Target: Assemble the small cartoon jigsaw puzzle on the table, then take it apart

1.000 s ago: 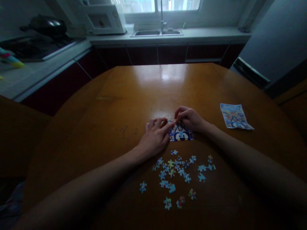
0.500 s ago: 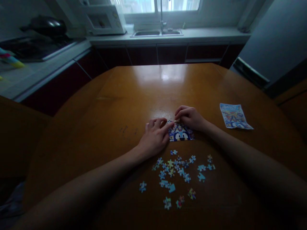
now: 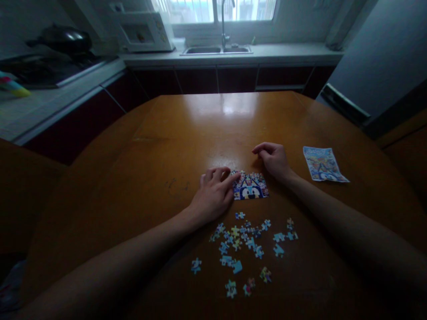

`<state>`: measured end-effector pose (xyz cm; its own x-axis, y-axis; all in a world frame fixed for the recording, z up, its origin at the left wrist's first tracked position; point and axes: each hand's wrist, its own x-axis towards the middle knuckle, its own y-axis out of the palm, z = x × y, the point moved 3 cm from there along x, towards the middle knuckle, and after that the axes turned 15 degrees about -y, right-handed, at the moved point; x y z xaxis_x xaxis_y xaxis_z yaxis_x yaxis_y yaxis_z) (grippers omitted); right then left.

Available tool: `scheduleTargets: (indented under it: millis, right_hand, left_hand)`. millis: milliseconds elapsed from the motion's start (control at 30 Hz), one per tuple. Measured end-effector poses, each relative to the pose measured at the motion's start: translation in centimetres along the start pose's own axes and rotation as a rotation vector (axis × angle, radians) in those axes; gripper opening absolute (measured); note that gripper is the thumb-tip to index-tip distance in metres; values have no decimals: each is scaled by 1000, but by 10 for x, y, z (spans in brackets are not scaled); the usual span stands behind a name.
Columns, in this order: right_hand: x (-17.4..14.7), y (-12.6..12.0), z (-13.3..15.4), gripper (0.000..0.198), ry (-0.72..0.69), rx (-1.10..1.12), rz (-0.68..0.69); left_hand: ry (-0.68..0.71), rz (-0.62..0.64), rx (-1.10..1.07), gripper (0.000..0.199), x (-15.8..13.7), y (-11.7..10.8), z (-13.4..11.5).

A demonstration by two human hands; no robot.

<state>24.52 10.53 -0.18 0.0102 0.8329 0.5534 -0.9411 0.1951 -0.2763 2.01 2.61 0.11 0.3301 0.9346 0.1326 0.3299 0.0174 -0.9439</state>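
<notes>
My left hand (image 3: 215,191) lies palm down with its fingers apart, holding nothing. Its index finger rests on the upper left part of a partly assembled jigsaw puzzle (image 3: 251,189), which shows a blue cartoon dog's face and has an uneven top edge. Just beyond the puzzle's upper right, my right hand (image 3: 274,161) is off it, fingers loosely bent and no piece visible between them. Nearer to me lie several loose puzzle pieces (image 3: 251,242), many light blue. One loose piece (image 3: 196,265) sits apart at the left.
A creased picture sheet (image 3: 323,163) with a similar dog picture lies on the right of the wooden table (image 3: 167,133). Beyond the table are a counter with a sink (image 3: 203,50), a microwave (image 3: 142,33) and, at left, a black pan (image 3: 63,38) on the stove.
My right hand has let go at the puzzle's top edge and moved away to the right and slightly up. My left hand stays on the puzzle. The view has tilted slightly.
</notes>
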Motion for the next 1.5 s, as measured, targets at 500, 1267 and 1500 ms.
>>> scheduleTargets:
  millis: [500, 1267, 1500]
  right_hand:
    - [-41, 14, 146, 17, -461, -99, 764]
    - [-98, 36, 130, 9, -340, -393, 1115]
    - [-96, 40, 132, 9, -394, -390, 1109]
  left_hand:
    - [-19, 15, -97, 35, -2, -3, 0]
    - [-32, -19, -99, 34, 0, 0, 2]
    - [-23, -25, -104, 34, 1, -2, 1]
